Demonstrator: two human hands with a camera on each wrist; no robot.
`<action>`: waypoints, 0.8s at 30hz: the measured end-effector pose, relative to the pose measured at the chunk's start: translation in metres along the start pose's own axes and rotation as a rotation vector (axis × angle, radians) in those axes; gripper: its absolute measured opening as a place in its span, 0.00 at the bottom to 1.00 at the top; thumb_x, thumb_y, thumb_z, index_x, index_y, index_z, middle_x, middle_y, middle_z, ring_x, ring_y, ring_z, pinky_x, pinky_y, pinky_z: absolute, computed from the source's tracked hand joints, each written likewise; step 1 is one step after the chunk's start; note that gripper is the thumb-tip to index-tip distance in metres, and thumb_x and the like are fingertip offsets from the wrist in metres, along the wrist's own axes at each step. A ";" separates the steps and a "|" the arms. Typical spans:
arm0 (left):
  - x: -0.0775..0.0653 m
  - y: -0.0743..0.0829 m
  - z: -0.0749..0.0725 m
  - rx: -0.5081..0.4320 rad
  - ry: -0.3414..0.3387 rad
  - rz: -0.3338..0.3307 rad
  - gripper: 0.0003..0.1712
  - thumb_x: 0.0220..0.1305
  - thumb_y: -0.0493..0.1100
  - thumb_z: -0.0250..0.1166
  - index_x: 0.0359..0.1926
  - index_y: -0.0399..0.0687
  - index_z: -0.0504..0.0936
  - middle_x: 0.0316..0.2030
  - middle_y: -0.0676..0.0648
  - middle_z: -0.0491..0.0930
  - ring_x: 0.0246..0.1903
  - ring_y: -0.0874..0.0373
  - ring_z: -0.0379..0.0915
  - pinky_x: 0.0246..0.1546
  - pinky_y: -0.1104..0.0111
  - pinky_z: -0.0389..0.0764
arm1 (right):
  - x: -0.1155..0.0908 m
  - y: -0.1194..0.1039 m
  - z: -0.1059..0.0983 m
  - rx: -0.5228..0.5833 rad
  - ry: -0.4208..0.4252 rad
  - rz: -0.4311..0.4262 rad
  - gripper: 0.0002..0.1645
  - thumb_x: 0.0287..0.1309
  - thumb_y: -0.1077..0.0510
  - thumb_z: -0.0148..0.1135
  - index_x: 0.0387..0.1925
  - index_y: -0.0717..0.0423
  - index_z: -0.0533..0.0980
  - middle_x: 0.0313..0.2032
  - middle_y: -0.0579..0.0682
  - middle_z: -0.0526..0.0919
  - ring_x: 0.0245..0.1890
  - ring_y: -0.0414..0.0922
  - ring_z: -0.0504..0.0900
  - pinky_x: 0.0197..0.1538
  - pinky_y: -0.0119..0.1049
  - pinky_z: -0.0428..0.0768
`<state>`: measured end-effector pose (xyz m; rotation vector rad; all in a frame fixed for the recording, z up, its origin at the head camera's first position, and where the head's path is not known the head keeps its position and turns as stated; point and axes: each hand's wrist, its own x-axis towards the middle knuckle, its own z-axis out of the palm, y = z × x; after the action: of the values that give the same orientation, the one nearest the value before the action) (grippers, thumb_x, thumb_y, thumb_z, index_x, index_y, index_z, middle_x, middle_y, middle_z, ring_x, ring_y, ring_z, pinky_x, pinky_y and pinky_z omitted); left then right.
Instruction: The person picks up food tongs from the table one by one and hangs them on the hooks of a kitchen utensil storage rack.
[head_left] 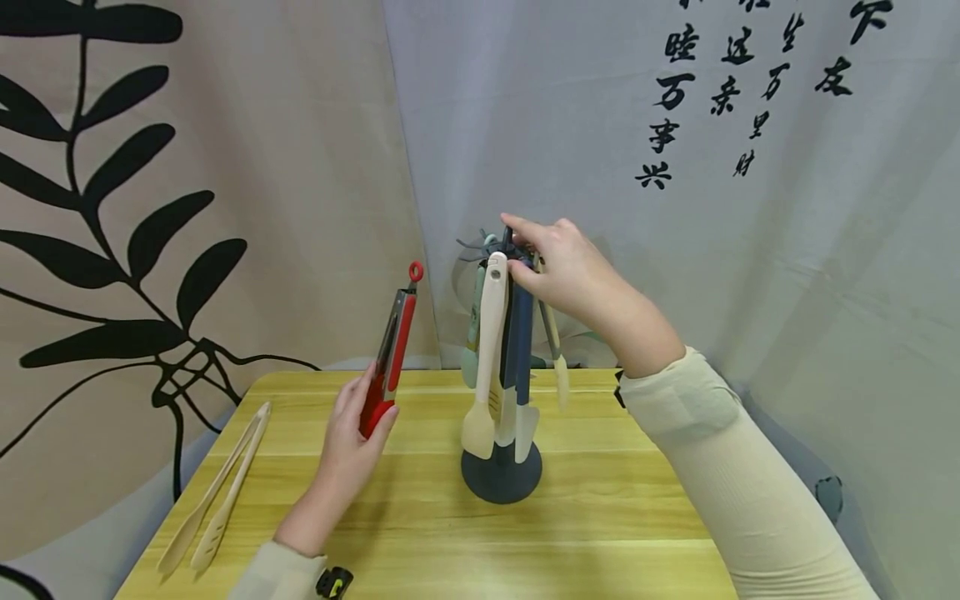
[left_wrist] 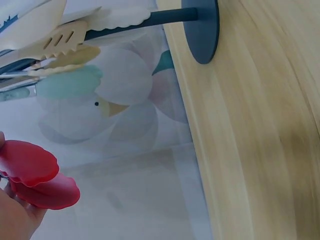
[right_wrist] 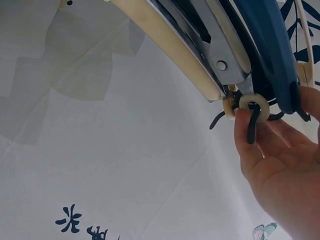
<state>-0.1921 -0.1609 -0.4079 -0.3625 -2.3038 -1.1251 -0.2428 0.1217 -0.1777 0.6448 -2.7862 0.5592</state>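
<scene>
In the head view my left hand (head_left: 351, 429) grips a pair of red tongs (head_left: 400, 333) near their red tips, with the pull ring pointing up. Their red scalloped tips (left_wrist: 37, 172) stick out past the fingers in the left wrist view. My right hand (head_left: 566, 258) holds the top of a dark utensil stand (head_left: 501, 477), fingers among its hooks. Close to those fingertips hangs the ring (right_wrist: 254, 106) of cream-handled tongs, looped over a hook. A cream spatula (head_left: 489, 350) and a blue-handled utensil (head_left: 523, 333) hang in front.
Beige tongs (head_left: 217, 492) lie slightly spread on the left of the wooden table (head_left: 600, 492). Behind the table hangs a printed curtain (head_left: 315, 167). Several more utensils, one a mint-green one (head_left: 471, 362), hang around the stand.
</scene>
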 end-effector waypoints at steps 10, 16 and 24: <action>0.000 0.008 0.004 -0.053 0.004 0.017 0.42 0.61 0.40 0.64 0.72 0.61 0.56 0.60 0.47 0.67 0.47 0.60 0.67 0.41 0.73 0.77 | -0.001 -0.001 0.001 0.001 0.008 0.004 0.35 0.64 0.51 0.53 0.72 0.41 0.57 0.57 0.48 0.78 0.54 0.51 0.66 0.47 0.45 0.70; 0.002 0.014 0.005 -0.066 0.019 0.057 0.41 0.61 0.37 0.64 0.72 0.58 0.57 0.59 0.47 0.68 0.48 0.61 0.67 0.40 0.74 0.77 | 0.000 -0.001 0.002 0.000 0.012 0.002 0.35 0.64 0.51 0.53 0.71 0.41 0.57 0.55 0.49 0.78 0.52 0.51 0.66 0.46 0.45 0.70; 0.005 0.021 0.007 -0.077 0.005 0.069 0.42 0.60 0.37 0.65 0.72 0.59 0.57 0.60 0.46 0.67 0.48 0.60 0.68 0.40 0.70 0.79 | -0.001 -0.002 0.002 -0.003 0.015 0.007 0.35 0.64 0.51 0.53 0.71 0.41 0.57 0.55 0.49 0.78 0.53 0.51 0.66 0.47 0.45 0.71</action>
<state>-0.1887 -0.1427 -0.3951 -0.4639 -2.2308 -1.1816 -0.2418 0.1197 -0.1789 0.6281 -2.7758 0.5584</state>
